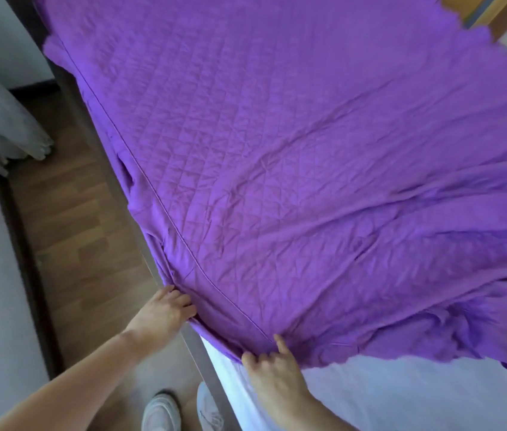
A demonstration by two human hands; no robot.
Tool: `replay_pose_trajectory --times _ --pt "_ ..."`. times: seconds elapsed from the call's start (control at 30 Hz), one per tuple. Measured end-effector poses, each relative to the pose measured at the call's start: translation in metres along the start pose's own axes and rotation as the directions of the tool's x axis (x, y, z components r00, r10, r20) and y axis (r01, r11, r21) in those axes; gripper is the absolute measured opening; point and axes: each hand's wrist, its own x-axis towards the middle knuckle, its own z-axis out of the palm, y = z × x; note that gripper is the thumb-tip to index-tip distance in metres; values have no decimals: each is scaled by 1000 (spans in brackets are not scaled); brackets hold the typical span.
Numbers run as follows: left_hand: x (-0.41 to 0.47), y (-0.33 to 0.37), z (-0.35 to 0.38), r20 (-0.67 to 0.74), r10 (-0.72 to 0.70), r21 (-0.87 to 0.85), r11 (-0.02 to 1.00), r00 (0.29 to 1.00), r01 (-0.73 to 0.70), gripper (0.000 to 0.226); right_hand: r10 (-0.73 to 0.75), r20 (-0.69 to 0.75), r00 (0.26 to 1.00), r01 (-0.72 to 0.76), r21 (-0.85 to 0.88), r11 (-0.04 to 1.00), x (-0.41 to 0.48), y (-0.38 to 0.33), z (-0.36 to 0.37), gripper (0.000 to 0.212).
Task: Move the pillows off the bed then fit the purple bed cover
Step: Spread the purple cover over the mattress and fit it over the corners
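While the purple cover (277, 150) lies spread over most of the bed (417, 399), the left hand (163, 314) grips its side edge at the bed's rail, and the right hand (272, 367) pinches its hem just beside.

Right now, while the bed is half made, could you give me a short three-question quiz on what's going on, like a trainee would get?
1. True or false: the purple bed cover already hides the whole white mattress.
2. Pick one: what does the right hand grip? A) the cover's near edge B) a pillow C) a curtain
3. Count: how many hands touch the cover?

Key
1. False: bare mattress still shows at the near corner.
2. A.
3. Two: the left hand holds the cover at the bed's side as well.
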Motion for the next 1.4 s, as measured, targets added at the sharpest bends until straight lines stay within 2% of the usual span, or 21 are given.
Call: replay_pose_trajectory --times 0.13,0.2,0.23,0.27,0.33,0.4,0.47,0.53,0.6,0.7,0.83,0.93,1.03,1.1,1.17,1.2,1.3,1.4 --pt "-4 7 1 -15 -114 -60 992 993 113 10 15 24 1000 -16 53 998 -2 -7 -5 20" --pt "-2 15 -2 -30 -145 -82 986 989 142 11 54 -21 998 -53 60 997 2 2 -4 7" --pt "1 20 -5 -34 -167 -110 981 985 162 15 88 -14 996 -87 83 993 5 9 -6 8" --pt "1 29 -7 -28 -196 -142 971 980 190 25 121 -12 993 -119 104 987 5 15 -3 20" --pt "5 46 -15 -34 -261 -180 951 965 251 46 198 7 980 -197 118 973 2 29 -1 30" --pt "7 66 -19 -55 -238 -179 958 970 225 56 235 64 970 -239 61 969 -3 39 1 40" --pt "2 86 -19 0 -147 -174 974 989 145 61 242 110 964 -243 -1 970 -14 41 4 35" --pt "-3 100 -14 67 -66 -208 975 996 78 56 252 104 962 -251 -24 968 -27 35 3 22" --pt "-10 113 -8 99 -50 -228 971 994 71 47 241 98 966 -243 12 970 -37 19 2 17" --pt "-23 130 -6 167 -15 -112 993 986 34 49 192 142 971 -197 22 980 -66 -11 7 21" --pt "-32 143 -1 162 -13 -33 999 987 18 47 143 125 982 -147 29 989 -82 -16 15 14" --pt "-29 155 -1 135 -46 -21 999 990 49 52 201 63 977 -201 -17 979 -85 9 17 48" --pt "-21 175 2 77 -80 -62 994 994 85 51 326 -11 945 -324 -165 932 -91 49 12 37" --pt "-14 194 5 49 -86 -83 992 995 90 53 369 89 925 -347 -195 917 -102 75 12 34" --pt "-4 215 5 30 -94 -90 991 995 96 53 314 144 938 -285 -195 939 -122 90 11 15" --pt "-1 222 5 35 -104 -95 990 994 107 52 267 112 957 -245 -174 954 -128 90 11 4" --pt "2 245 9 165 -146 -105 981 975 165 46 128 166 978 -126 -22 992 -158 77 18 27" --pt "3 252 20 317 -165 -138 966 934 218 31 92 165 982 -88 -34 996 -175 67 28 29"
